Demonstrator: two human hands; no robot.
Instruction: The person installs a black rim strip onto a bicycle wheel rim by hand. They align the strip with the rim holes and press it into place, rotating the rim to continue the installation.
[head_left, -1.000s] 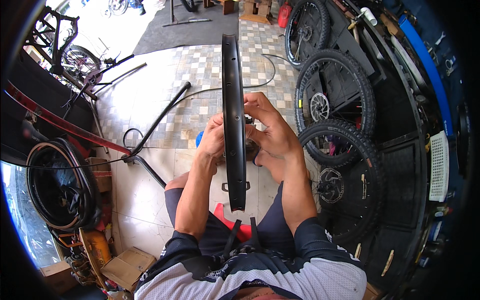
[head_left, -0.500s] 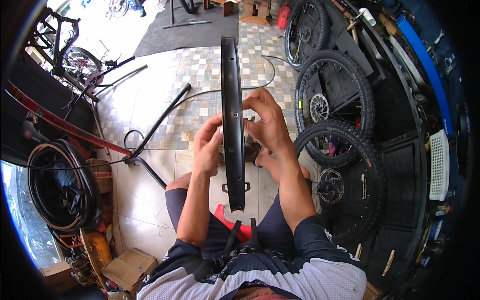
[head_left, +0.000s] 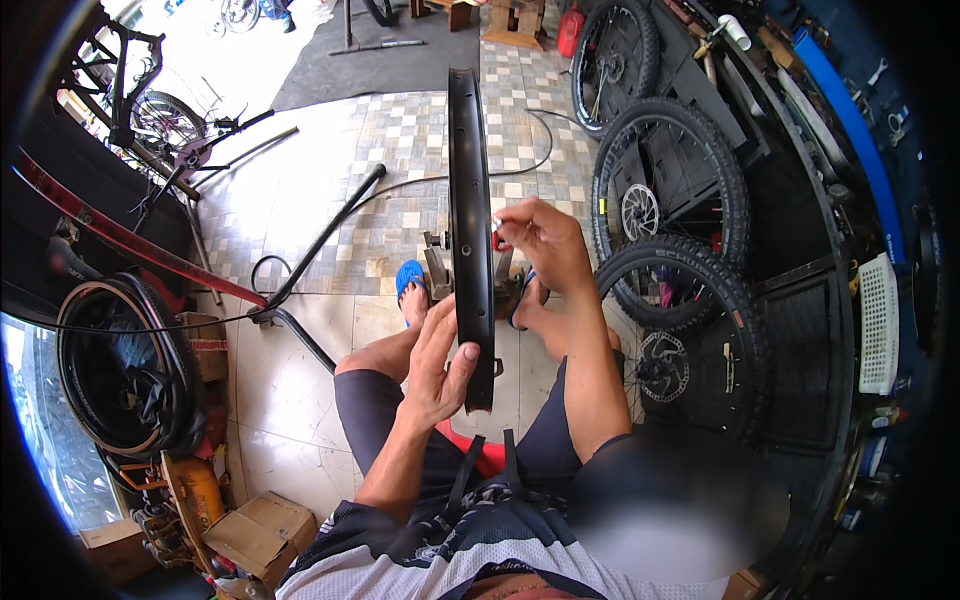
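A black bicycle rim (head_left: 470,190) without a tyre stands upright in front of me, its outer channel and row of spoke holes facing me. My left hand (head_left: 437,365) grips its near part, with fingers along the left side and thumb over the outer face. On the right side of the rim, my right hand (head_left: 548,245) has thumb and forefinger pinched round something small and pale, too small to make out. Behind the rim, partly hidden, a metal stand (head_left: 436,272) shows between my feet.
Wheels with knobby tyres (head_left: 672,190) lean along the right wall below a tool panel. At left are a black work-stand leg (head_left: 335,225), a red bar (head_left: 130,240), a bundle of tyres (head_left: 125,365) and a cardboard box (head_left: 260,535). A hose (head_left: 548,140) crosses the tiled floor.
My left hand has slid toward me along the rim. My right hand has drawn back from it and now pinches a small thing. The rim has shifted slightly, and its holes sit differently.
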